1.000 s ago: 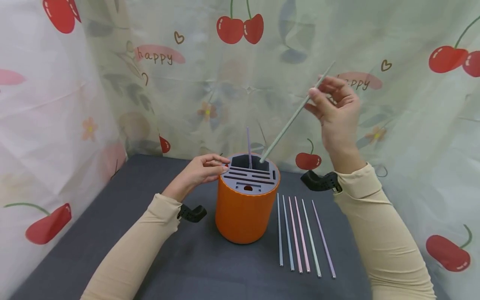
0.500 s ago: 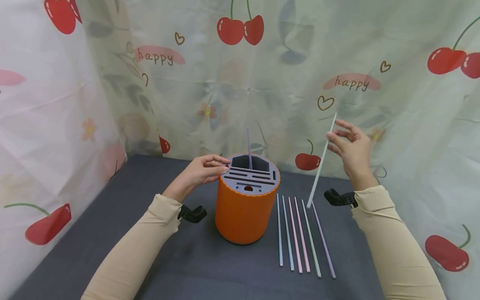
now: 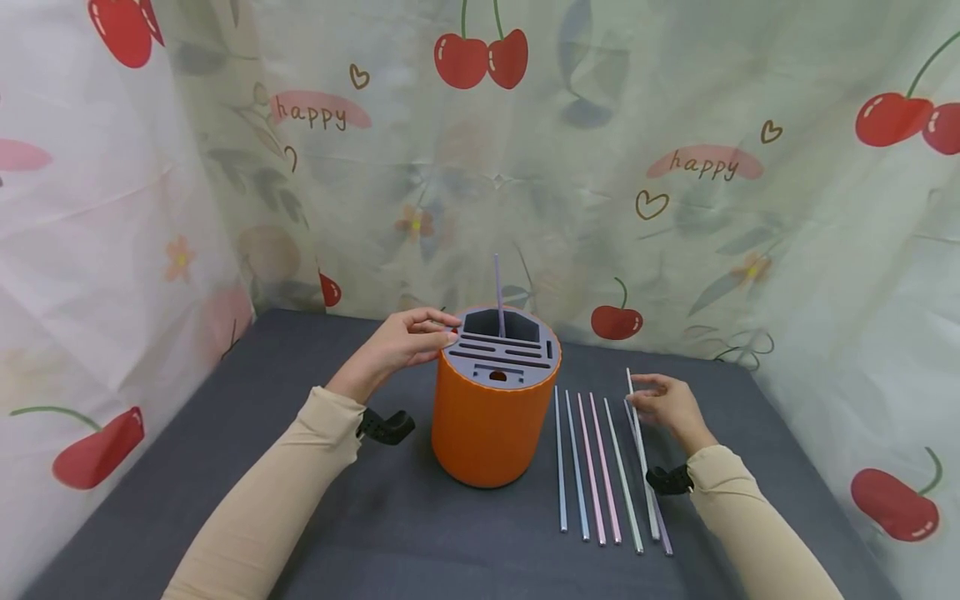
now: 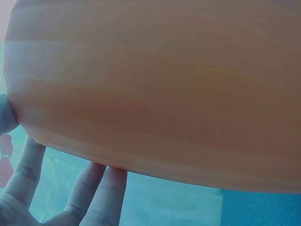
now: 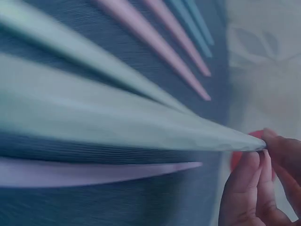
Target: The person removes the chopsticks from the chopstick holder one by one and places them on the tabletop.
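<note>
My right hand (image 3: 670, 408) pinches a pale green chopstick (image 3: 643, 475) near its thin far end. That chopstick slants low over the table, overlapping a purple chopstick (image 3: 667, 540) in the head view; whether the two touch I cannot tell. Just left of it lies another pale green chopstick (image 3: 622, 475). My left hand (image 3: 397, 346) rests its fingertips against the upper left rim of an orange cylindrical holder (image 3: 487, 433) with a slotted grey top. In the left wrist view the extended fingers (image 4: 110, 197) touch the holder's side. One purple chopstick (image 3: 498, 292) stands in the holder's rear compartment.
Left of the green chopsticks lie two pink chopsticks (image 3: 591, 475) and two blue chopsticks (image 3: 577, 467), roughly side by side. A dark grey cloth (image 3: 375, 533) covers the table. A cherry-printed curtain (image 3: 480, 167) encloses the back and sides.
My right hand has brought the pale green chopstick from above the holder to the right and down beside the chopsticks on the table. My left hand and the holder stay put.
</note>
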